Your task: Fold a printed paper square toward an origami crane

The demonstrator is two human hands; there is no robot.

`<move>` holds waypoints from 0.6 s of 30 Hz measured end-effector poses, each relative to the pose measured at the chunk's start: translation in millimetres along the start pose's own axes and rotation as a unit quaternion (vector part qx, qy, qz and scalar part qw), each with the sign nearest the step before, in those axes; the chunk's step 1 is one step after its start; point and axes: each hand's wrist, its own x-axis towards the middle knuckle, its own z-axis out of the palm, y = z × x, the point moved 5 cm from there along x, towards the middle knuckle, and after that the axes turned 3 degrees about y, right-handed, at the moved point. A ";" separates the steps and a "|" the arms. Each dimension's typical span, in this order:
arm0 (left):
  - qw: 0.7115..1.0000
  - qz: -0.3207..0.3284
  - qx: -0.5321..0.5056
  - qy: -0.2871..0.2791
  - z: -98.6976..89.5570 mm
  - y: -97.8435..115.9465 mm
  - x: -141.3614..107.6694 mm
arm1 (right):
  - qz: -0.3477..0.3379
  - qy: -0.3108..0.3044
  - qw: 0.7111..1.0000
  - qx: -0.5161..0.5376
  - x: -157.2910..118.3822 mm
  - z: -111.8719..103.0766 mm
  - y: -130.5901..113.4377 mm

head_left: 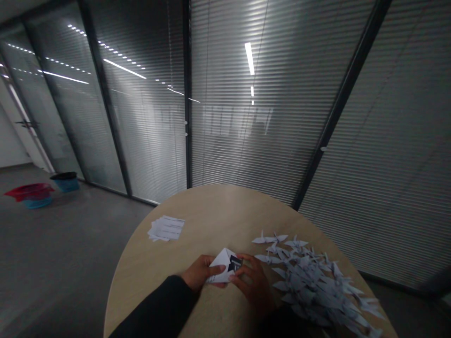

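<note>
A sheet of white paper (223, 265), folded into a pointed shape and showing dark print, is held between my left hand (200, 273) and my right hand (252, 286). Both hands pinch it just above the round wooden table (211, 211). To the right of my right hand, close to it, lies a large heap of folded paper cranes (313, 286) in pale grey-white. A small stack of printed paper sheets (166, 228) rests farther up the table, beyond my left hand.
Past the table's far edge runs a glass partition with closed blinds (246, 117). A grey floor lies to the left, with a red-and-blue stack of basins (30, 192) and a blue bin with a black liner (65, 181) beside the glass.
</note>
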 end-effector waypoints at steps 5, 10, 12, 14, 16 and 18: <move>1.000 0.001 0.024 -0.012 2.3 -2.2 -0.7 | 0.039 0.029 0.999 -0.007 -0.8 0.5 7.0; 1.000 0.000 0.027 -0.009 2.1 -5.7 1.6 | 0.070 0.021 0.997 0.014 -2.6 3.8 9.8; 1.000 0.000 0.029 -0.006 3.2 -4.9 1.2 | 0.073 0.011 0.997 0.016 -2.9 4.3 10.2; 0.999 -0.002 0.041 -0.006 5.0 -2.5 -0.5 | 0.074 0.007 0.997 0.013 -2.8 4.1 10.6; 0.998 0.001 0.056 -0.011 7.2 0.4 -2.5 | 0.080 0.001 0.997 0.011 -2.3 4.0 11.2; 0.998 0.005 0.065 -0.016 8.6 1.9 -3.6 | 0.090 -0.007 0.996 0.009 -1.3 3.8 10.4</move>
